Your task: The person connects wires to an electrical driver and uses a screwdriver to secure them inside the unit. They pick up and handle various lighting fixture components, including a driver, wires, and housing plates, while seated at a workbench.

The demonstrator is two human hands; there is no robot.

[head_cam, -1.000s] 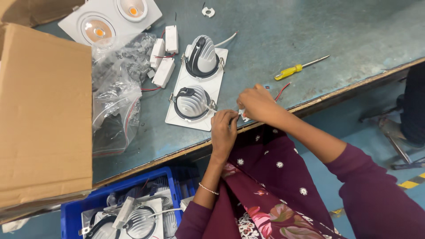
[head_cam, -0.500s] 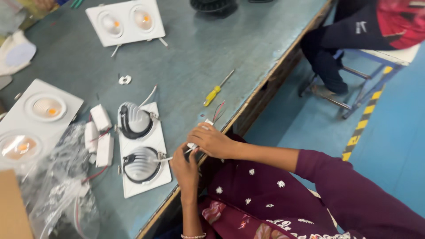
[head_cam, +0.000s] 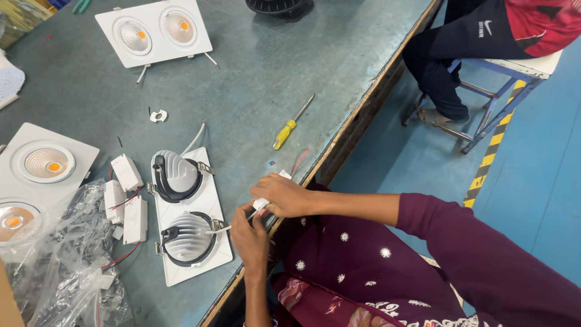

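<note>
A white twin downlight fixture (head_cam: 206, 200) lies face down near the table's front edge, its two ribbed heat sinks up. A white wire (head_cam: 229, 227) runs from the nearer heat sink to my hands. My right hand (head_cam: 284, 195) pinches a small white connector (head_cam: 261, 203) at the table edge. My left hand (head_cam: 249, 239) comes up from below and grips the same connector and wire end. A red wire (head_cam: 299, 160) curls just behind my right hand.
A yellow-handled screwdriver (head_cam: 290, 126) lies behind my hands. White driver boxes (head_cam: 128, 200) and clear plastic bags (head_cam: 66, 266) sit left. Finished twin fixtures rest at far (head_cam: 154, 33) and left (head_cam: 42, 166). A seated person (head_cam: 484, 36) is on a stool beyond the table edge.
The view has swung right and up, away from the cardboard box and blue crate. My hands stay together at the table edge on the wire end.
</note>
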